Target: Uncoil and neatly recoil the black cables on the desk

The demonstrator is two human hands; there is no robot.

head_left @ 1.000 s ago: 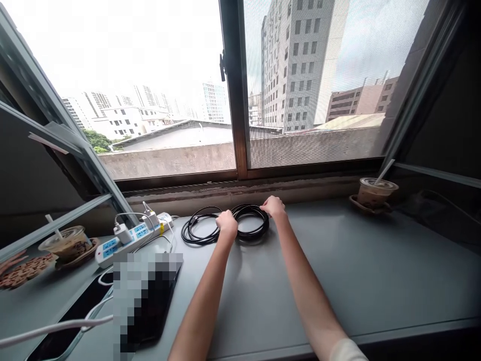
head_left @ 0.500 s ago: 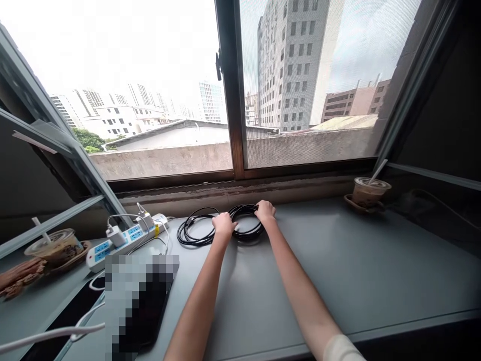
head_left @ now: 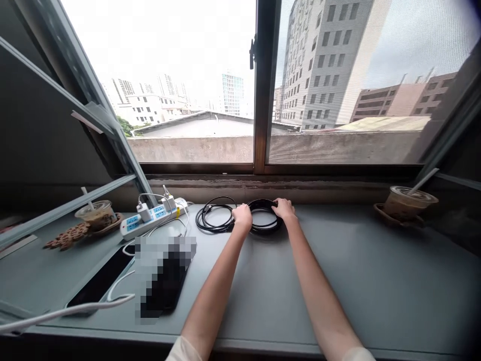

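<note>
A coil of black cable (head_left: pixel 265 229) lies on the grey tabletop below the window, wound into a thick ring. My left hand (head_left: pixel 243 216) is closed on the ring's left side, its fingertips partly hidden behind the knuckles. On the opposite side my right hand (head_left: pixel 284 208) grips the same ring, thumb toward the inside. Looser loops of black cable (head_left: pixel 211 229) spread to the left, reaching my left hand; whether they join the ring is hidden by that hand.
A white power strip (head_left: pixel 154 219) with chargers stands to the left, white cords trailing forward. Nearby lie a dark phone (head_left: pixel 103 276) and a pixelated dark object (head_left: pixel 171 278). Iced drinks stand at left (head_left: pixel 98 215) and right (head_left: pixel 409 203). Window frame (head_left: pixel 260 100) rises behind.
The view has shifted, so the scene sits farther right in the picture. Both hands stay on the cable ring, which looks more tightly gathered than before.
</note>
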